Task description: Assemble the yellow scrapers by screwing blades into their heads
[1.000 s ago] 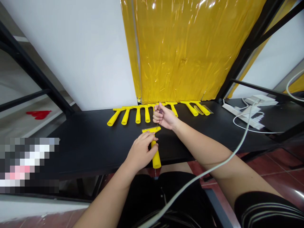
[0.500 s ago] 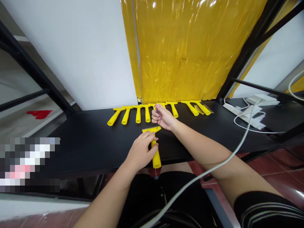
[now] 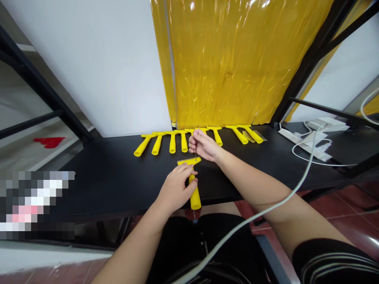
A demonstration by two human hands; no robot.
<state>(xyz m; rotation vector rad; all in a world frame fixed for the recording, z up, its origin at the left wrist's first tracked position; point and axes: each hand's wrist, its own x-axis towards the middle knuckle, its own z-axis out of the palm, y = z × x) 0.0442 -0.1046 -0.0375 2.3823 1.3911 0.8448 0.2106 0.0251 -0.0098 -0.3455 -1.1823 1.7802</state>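
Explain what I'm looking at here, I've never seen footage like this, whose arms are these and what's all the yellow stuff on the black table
This is one picture from a camera worn on a person's head, looking forward and down, so the two bare arms coming in from the bottom are that person's own. No machine is involved.

The left hand rests on a yellow T-shaped tool lying on the black table, pressing near where its round handle meets the flat crossbar. The right hand is closed around a thin metal tool, too small to identify, whose tip points down at the crossbar.

Along the back of the table lies a row of similar yellow tools, in front of a shiny yellow plastic sheet hanging on the wall. To the right are white power adapters and cables. A white cable crosses in front of the right arm.
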